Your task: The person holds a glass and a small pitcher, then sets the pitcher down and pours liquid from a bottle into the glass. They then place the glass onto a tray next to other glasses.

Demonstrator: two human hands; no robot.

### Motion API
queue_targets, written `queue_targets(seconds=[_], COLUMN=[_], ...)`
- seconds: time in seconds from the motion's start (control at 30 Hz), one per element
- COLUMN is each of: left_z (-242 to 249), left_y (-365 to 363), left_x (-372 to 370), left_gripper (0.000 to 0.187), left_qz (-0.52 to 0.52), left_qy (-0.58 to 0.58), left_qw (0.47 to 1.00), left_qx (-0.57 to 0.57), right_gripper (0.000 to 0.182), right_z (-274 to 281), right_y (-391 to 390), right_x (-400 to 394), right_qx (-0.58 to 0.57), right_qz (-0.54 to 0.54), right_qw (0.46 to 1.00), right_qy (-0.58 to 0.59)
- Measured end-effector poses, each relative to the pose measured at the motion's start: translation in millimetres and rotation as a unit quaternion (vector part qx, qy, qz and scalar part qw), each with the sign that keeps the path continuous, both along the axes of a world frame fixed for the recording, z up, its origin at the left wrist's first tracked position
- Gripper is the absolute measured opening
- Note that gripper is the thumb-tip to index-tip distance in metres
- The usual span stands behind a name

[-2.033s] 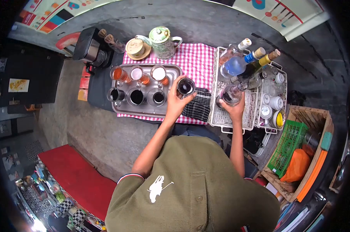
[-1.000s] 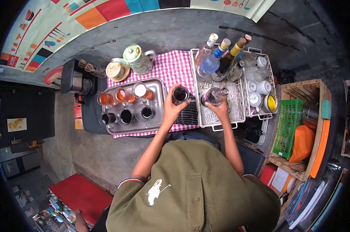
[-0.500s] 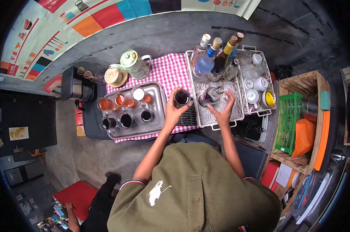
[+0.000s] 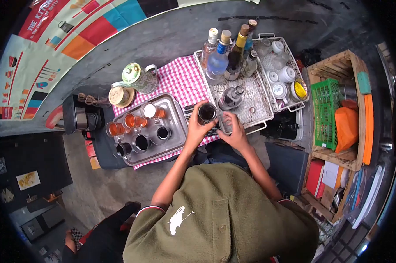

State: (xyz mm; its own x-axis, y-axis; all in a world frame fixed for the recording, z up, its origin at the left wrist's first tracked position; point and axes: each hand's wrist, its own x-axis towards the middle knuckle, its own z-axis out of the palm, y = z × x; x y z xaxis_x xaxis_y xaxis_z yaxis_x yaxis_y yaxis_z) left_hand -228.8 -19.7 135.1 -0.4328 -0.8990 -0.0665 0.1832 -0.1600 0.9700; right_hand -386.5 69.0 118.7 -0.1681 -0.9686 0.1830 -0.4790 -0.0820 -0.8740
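A small glass of dark liquid (image 4: 207, 112) is in my left hand (image 4: 199, 126), whose fingers and thumb wrap round its side. Just right of the glass is my right hand (image 4: 235, 131), its fingers apart and nothing between them. Beyond it, a clear bottle with dark liquid (image 4: 231, 97) stands in the white wire tray (image 4: 260, 115). To the left, a metal tray (image 4: 178, 136) holds several glasses, among them a dark-filled glass (image 4: 143, 142) and a glass of reddish drink (image 4: 129, 120).
Several tall bottles (image 4: 217, 63) stand at the tray's back. A second wire basket (image 4: 296, 104) holds white-lidded jars. A patterned teapot (image 4: 141, 79) and a lidded pot (image 4: 118, 95) sit at the back left. A wooden crate (image 4: 334, 65) is at the right. Another person (image 4: 106, 236) is at the lower left.
My right hand has let go of the clear bottle, which now stands in the wire tray, and has moved left toward the held glass. The view has turned somewhat.
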Motion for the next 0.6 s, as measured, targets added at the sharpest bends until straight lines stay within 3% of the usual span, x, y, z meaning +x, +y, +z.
queue_targets(seconds=[0.1,0.6], left_z=[0,-3], left_y=[1,-1], left_x=[6,71], left_gripper=[0.07,0.069], left_qz=[-0.034,-0.167], left_qy=[0.007,-0.004], left_qw=[0.999,0.984], left_qx=[0.005,-0.059], right_gripper=[0.087,0.078], right_z=[-3,-1], right_y=[-2,6], right_x=[15,115], right_qx=[0.039,-0.044], right_qz=[-0.016,-0.156], right_qw=[0.999,0.987], right_qy=[-0.015,0.002])
